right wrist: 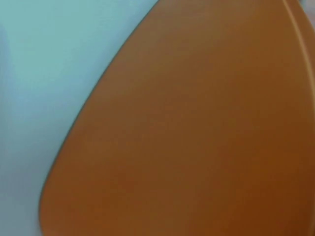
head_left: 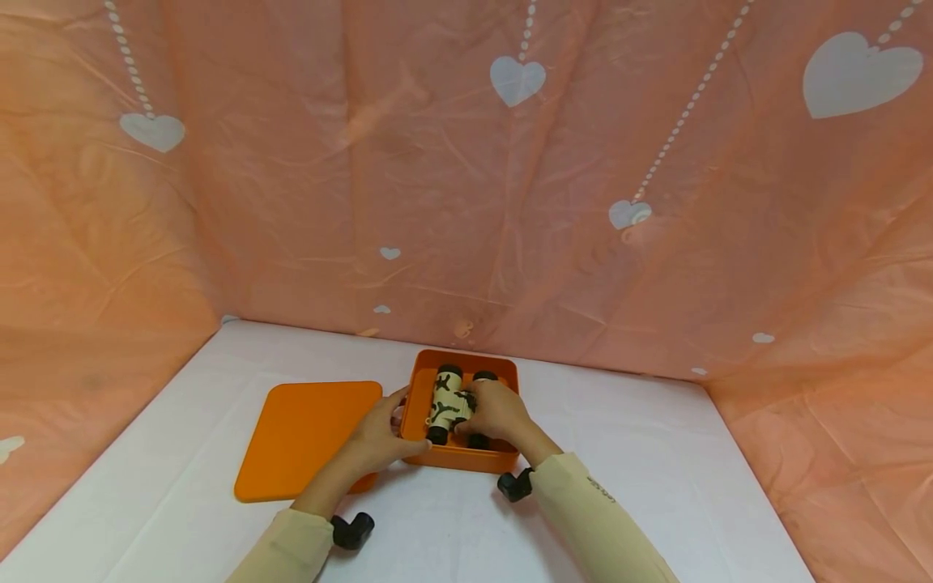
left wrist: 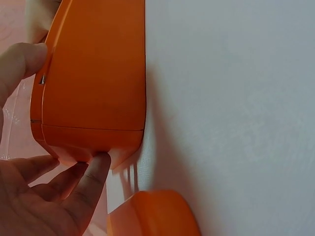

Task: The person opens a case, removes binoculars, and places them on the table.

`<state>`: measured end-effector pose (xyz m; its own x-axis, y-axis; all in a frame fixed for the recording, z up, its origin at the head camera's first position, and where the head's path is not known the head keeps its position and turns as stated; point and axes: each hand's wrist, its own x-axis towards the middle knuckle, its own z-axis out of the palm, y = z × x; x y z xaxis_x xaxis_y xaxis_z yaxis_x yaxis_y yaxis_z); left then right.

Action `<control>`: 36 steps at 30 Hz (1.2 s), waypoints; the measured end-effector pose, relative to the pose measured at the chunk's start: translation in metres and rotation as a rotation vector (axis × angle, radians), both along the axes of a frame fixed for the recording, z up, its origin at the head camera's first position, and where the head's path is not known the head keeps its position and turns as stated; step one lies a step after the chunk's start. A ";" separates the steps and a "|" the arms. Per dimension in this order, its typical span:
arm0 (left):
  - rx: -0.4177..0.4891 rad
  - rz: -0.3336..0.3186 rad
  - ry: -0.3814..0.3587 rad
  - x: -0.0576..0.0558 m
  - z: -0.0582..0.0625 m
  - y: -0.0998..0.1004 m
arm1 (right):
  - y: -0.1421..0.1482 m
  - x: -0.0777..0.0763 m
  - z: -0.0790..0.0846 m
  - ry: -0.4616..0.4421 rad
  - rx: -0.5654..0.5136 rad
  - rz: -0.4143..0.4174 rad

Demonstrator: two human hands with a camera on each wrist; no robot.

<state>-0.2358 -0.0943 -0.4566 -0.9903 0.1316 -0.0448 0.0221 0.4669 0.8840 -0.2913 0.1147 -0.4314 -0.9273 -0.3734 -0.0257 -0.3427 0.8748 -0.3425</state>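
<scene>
Camouflage-patterned toy binoculars (head_left: 445, 395) with black ends lie inside an open orange box (head_left: 461, 459). My right hand (head_left: 500, 411) reaches into the box and grips the binoculars over their middle and right barrel, hiding part of them. At the box's front left corner, my left hand (head_left: 377, 439) holds the wall. The left wrist view shows the thumb (left wrist: 33, 58) near the rim and the fingers against the side of the box (left wrist: 93, 69). Only the box's outer wall (right wrist: 182, 132) fills the right wrist view; the right hand is out of sight there.
A flat orange lid (head_left: 306, 437) lies on the white table (head_left: 627, 486), left of the box and partly behind the left forearm. Pink cloth (head_left: 437, 178) with white hearts hangs behind the table and at both sides. Black wrist devices (head_left: 353, 531) sit at both cuffs.
</scene>
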 end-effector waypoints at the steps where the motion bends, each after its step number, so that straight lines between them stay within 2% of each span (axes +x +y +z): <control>1: 0.006 0.002 -0.005 0.000 0.000 0.000 | 0.000 0.000 0.000 0.003 0.000 0.002; 17: -0.008 0.002 -0.026 0.000 0.001 0.001 | 0.002 -0.002 0.002 0.022 0.004 0.015; 29: 0.007 -0.006 -0.020 -0.001 0.000 0.000 | 0.003 0.003 0.017 0.036 0.003 0.037; 36: -0.024 0.010 -0.017 -0.002 -0.002 0.002 | 0.006 0.005 0.027 0.035 -0.014 0.032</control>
